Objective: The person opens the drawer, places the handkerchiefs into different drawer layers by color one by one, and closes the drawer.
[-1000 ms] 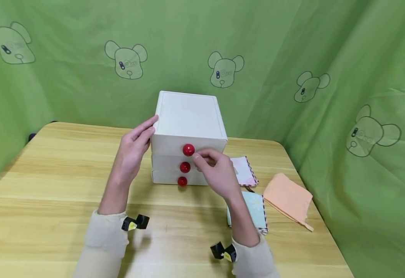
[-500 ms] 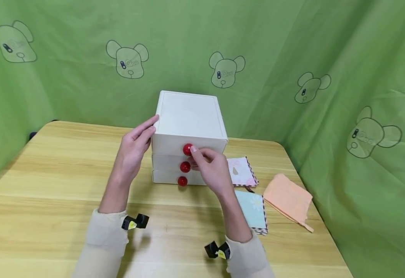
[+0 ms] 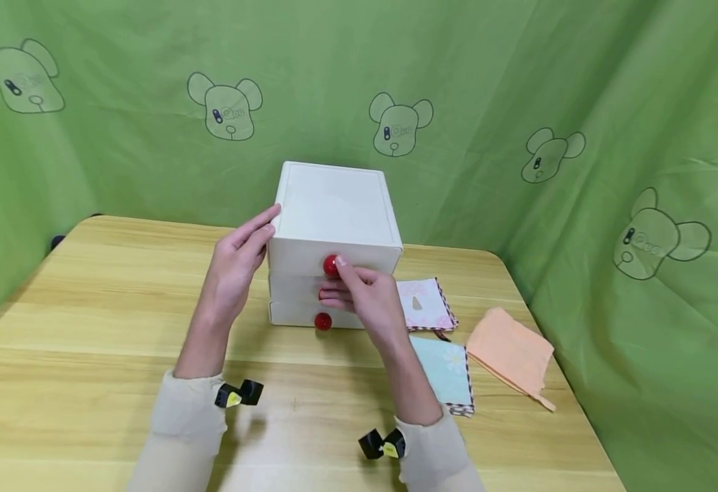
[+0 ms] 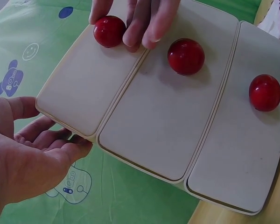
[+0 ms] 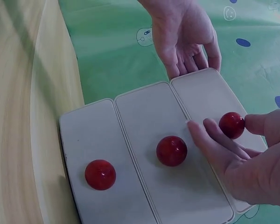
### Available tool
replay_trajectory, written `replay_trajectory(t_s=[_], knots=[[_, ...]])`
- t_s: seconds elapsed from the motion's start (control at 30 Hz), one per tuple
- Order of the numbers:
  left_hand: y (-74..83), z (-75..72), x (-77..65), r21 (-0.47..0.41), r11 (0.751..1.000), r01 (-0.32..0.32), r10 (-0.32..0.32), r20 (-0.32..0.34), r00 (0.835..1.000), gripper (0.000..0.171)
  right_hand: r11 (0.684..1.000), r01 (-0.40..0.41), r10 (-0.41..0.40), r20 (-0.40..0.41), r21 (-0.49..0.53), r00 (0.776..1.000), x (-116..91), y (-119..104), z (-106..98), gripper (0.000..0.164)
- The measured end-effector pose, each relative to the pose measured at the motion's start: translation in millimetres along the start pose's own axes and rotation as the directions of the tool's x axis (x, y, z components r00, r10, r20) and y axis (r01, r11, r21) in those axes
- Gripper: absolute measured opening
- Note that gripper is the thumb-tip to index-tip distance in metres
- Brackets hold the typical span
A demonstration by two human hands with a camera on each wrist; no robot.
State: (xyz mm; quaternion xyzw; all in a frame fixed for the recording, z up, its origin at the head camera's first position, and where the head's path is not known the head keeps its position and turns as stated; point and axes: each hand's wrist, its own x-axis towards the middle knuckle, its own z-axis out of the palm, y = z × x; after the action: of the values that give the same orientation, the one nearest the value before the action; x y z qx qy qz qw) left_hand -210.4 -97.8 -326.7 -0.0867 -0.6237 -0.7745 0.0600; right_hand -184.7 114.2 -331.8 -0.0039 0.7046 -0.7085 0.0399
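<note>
A small white chest of drawers (image 3: 334,205) stands on the table, its three drawer fronts each bearing a round red knob. The left hand (image 3: 241,256) rests against the chest's left side near the top, thumb close to the front corner. At the top drawer, the right hand (image 3: 374,297) pinches the upper red knob (image 5: 232,125) between thumb and fingers. Its other fingers stretch over the middle red knob (image 4: 185,56), partly covering it in the head view. The lowest red knob (image 3: 323,321) shows untouched. All three drawers look closed.
Right of the chest lie a white patterned cloth (image 3: 423,304), a light blue cloth (image 3: 445,369) and a peach cloth (image 3: 509,355). A green curtain (image 3: 310,68) surrounds the wooden table (image 3: 88,328) at the back and sides.
The right hand has moved left, from beside the upper knob onto it, with its other fingers now extended across the middle knob. The left hand and the chest keep their places.
</note>
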Motion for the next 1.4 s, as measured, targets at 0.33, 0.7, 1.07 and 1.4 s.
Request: replay_trajectory(t_s=[0.33,0.7,1.07,1.4], knots=[[0.6,-3.9,0.5,-0.005,1.000,-0.019,0.019,-0.018,1.000,0.041,0.993,-0.012,0.008,0.036,0.116,0.999,4,4,3,0.042],[1.0,-1.7,1.4,-0.012,1.000,-0.026,0.026,-0.003,1.000,0.041,0.989,-0.024,0.020,0.030,0.146,0.999,2,2,1,0.041],[-1.6,-2.1,1.7,-0.012,1.000,-0.023,0.023,-0.005,1.000,0.041,0.991,-0.022,0.017,0.041,0.133,0.999,-1,2,-1,0.040],[-2.5,-4.4,2.0,0.025,1.000,-0.005,0.005,0.013,1.000,0.041,1.000,-0.019,0.017,0.124,0.014,0.992,-11,-4,-9,0.042]])
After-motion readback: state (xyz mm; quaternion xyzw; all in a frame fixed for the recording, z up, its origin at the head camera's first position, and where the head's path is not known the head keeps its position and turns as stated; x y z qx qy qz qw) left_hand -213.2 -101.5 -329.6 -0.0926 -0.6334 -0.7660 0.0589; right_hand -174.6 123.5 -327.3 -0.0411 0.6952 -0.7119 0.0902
